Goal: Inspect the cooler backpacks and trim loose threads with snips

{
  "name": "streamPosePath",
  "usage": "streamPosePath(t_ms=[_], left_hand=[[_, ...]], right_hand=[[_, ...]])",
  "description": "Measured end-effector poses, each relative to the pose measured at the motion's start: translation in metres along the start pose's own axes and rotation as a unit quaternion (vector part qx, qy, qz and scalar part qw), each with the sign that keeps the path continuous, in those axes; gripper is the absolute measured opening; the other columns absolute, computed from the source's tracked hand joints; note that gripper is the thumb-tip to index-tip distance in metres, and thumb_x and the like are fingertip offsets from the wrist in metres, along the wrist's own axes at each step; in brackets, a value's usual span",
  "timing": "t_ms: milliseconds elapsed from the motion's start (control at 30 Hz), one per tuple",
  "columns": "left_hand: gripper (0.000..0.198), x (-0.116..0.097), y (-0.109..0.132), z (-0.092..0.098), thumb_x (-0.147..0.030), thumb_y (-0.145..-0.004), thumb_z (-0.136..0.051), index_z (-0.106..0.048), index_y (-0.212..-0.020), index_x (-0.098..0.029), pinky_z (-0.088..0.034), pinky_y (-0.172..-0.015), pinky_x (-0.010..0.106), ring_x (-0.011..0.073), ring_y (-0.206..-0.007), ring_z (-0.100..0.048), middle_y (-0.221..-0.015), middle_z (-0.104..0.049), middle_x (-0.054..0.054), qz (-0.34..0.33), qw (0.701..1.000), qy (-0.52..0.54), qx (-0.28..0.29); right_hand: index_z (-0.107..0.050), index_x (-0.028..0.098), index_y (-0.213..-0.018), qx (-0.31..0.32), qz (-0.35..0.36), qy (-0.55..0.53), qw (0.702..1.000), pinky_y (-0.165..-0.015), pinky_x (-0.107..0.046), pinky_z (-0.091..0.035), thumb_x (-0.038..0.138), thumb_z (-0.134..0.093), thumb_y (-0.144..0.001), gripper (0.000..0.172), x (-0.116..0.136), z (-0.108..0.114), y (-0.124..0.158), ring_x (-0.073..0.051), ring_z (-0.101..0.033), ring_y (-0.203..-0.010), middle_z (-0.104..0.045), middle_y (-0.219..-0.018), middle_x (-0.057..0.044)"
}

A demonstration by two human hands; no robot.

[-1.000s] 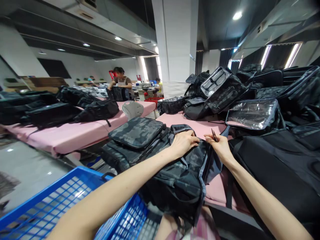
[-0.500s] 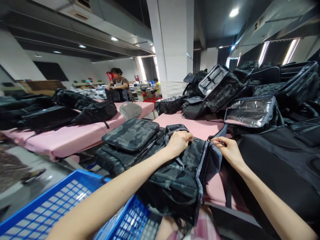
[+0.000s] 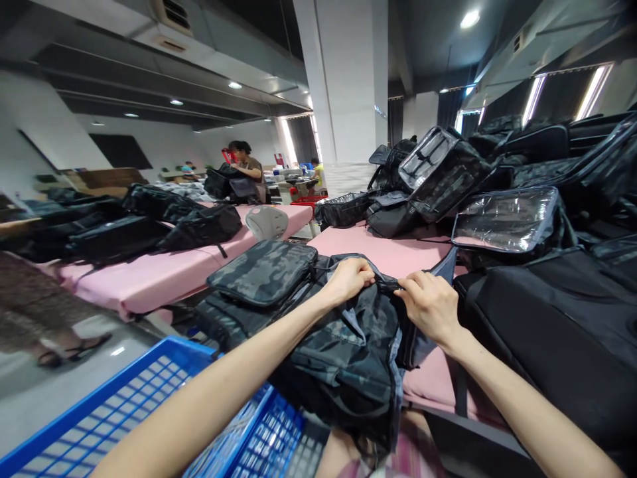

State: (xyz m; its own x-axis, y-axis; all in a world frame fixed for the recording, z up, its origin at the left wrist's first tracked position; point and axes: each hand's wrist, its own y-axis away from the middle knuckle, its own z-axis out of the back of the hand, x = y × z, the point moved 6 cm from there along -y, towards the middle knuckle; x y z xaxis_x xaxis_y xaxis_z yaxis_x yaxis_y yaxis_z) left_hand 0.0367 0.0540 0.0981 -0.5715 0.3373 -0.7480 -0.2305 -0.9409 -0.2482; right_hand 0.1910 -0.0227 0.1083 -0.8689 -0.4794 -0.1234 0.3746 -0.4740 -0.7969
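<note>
A dark camouflage backpack [image 3: 343,352] lies across the near edge of the pink table [image 3: 393,255], partly hanging over it toward me. My left hand [image 3: 348,277] is closed on the fabric at its top edge. My right hand [image 3: 430,307] is closed on the same edge just to the right, knuckles up; the small dark tool seen earlier is hidden. The two hands are almost touching. A flat camouflage panel [image 3: 263,262] of the bag lies to the left of my left hand.
A blue plastic crate [image 3: 124,415] stands at lower left. Piles of black bags [image 3: 542,199] fill the right and far side. A second pink table [image 3: 164,269] at left carries more bags. A person [image 3: 243,166] works far back; another person's sandalled feet [image 3: 70,348] stand at left.
My right hand has moved left along the bag's top edge toward my left hand, and the small dark tool it held up is no longer visible. A person's feet have stepped in at left.
</note>
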Motion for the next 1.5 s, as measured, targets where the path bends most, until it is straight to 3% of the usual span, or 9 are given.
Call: streamPosePath(t_ms=[333,467,600,900,1100,1200,1300,1400,1500], left_hand=[[0.015,-0.011,0.006,0.005,-0.022,-0.073,-0.048,-0.059,-0.064,-0.015,-0.047,-0.062,0.023,0.0139,-0.065,-0.061,-0.068,-0.067,0.004,-0.025,0.997,-0.066,-0.007],[0.018,-0.009,0.004,0.003,-0.025,-0.075,-0.047,-0.058,-0.066,-0.015,-0.048,-0.064,0.023,0.0141,-0.068,-0.062,-0.071,-0.068,0.004,-0.02,0.999,-0.026,0.003],[0.025,-0.009,0.004,0.003,-0.029,-0.08,-0.042,-0.057,-0.065,-0.014,-0.049,-0.065,0.024,0.0145,-0.067,-0.063,-0.068,-0.066,0.005,-0.014,1.0,0.017,0.0],[0.027,-0.012,0.005,0.004,-0.028,-0.08,-0.041,-0.059,-0.065,-0.014,-0.048,-0.065,0.024,0.0144,-0.067,-0.062,-0.068,-0.066,0.005,-0.021,1.0,-0.003,-0.008],[0.038,-0.034,0.016,0.015,-0.031,-0.087,-0.033,-0.062,-0.071,-0.013,-0.045,-0.07,0.024,0.0152,-0.073,-0.061,-0.078,-0.068,0.006,-0.046,0.997,-0.061,0.025],[0.031,-0.052,0.046,0.017,-0.034,-0.087,-0.04,-0.064,-0.078,-0.017,-0.043,-0.073,0.025,0.0158,-0.074,-0.06,-0.08,-0.067,0.005,-0.116,0.966,-0.19,0.13],[0.023,-0.055,0.084,0.015,-0.042,-0.075,-0.061,-0.063,-0.077,-0.019,-0.038,-0.087,0.032,0.0176,-0.073,-0.06,-0.074,-0.066,0.004,-0.183,0.894,-0.347,0.216],[0.028,-0.054,0.112,0.016,-0.046,-0.07,-0.065,-0.059,-0.072,-0.019,-0.033,-0.094,0.039,0.0192,-0.075,-0.058,-0.069,-0.063,0.003,-0.249,0.836,-0.449,0.191],[0.02,-0.059,0.133,0.016,-0.033,-0.081,-0.055,-0.054,-0.068,-0.018,-0.04,-0.088,0.037,0.0173,-0.069,-0.055,-0.065,-0.059,0.002,-0.301,0.811,-0.495,0.084]], right_hand=[[-0.064,0.016,-0.085,0.001,0.093,0.108,0.99,-0.064,-0.032,-0.024,0.014,-0.046,-0.085,0.018,0.022,-0.009,-0.013,-0.017,-0.044,-0.07,-0.06,-0.076,-0.006],[-0.063,0.016,-0.078,-0.001,0.076,0.105,0.992,-0.064,-0.032,-0.025,0.013,-0.047,-0.085,0.018,0.018,-0.004,-0.012,-0.017,-0.045,-0.069,-0.06,-0.074,-0.005],[-0.064,0.015,-0.087,-0.001,0.086,0.113,0.99,-0.065,-0.032,-0.025,0.014,-0.047,-0.086,0.017,0.018,-0.002,-0.012,-0.017,-0.046,-0.071,-0.062,-0.078,-0.005],[-0.064,0.016,-0.082,0.009,0.105,0.118,0.987,-0.063,-0.032,-0.023,0.01,-0.044,-0.086,0.021,0.027,-0.01,-0.017,-0.017,-0.043,-0.068,-0.06,-0.073,-0.006],[-0.063,0.018,-0.079,0.03,0.031,0.063,0.997,-0.064,-0.03,-0.024,0.024,-0.051,-0.086,0.015,0.01,-0.009,-0.012,-0.017,-0.046,-0.071,-0.061,-0.077,-0.005],[-0.063,0.018,-0.083,0.049,0.036,0.067,0.996,-0.064,-0.03,-0.024,0.025,-0.053,-0.085,0.013,0.007,-0.01,-0.008,-0.018,-0.047,-0.073,-0.062,-0.08,-0.005],[-0.064,0.018,-0.084,0.052,0.045,0.066,0.995,-0.064,-0.031,-0.025,0.023,-0.052,-0.085,0.013,0.009,-0.009,-0.005,-0.018,-0.048,-0.073,-0.062,-0.08,-0.005],[-0.064,0.018,-0.083,0.046,0.049,0.057,0.996,-0.064,-0.031,-0.025,0.023,-0.051,-0.086,0.014,0.011,-0.009,-0.002,-0.017,-0.048,-0.073,-0.063,-0.08,-0.005],[-0.064,0.018,-0.084,0.045,0.045,0.038,0.997,-0.064,-0.031,-0.027,0.024,-0.05,-0.086,0.015,0.01,-0.01,0.001,-0.017,-0.05,-0.073,-0.063,-0.08,-0.005]])
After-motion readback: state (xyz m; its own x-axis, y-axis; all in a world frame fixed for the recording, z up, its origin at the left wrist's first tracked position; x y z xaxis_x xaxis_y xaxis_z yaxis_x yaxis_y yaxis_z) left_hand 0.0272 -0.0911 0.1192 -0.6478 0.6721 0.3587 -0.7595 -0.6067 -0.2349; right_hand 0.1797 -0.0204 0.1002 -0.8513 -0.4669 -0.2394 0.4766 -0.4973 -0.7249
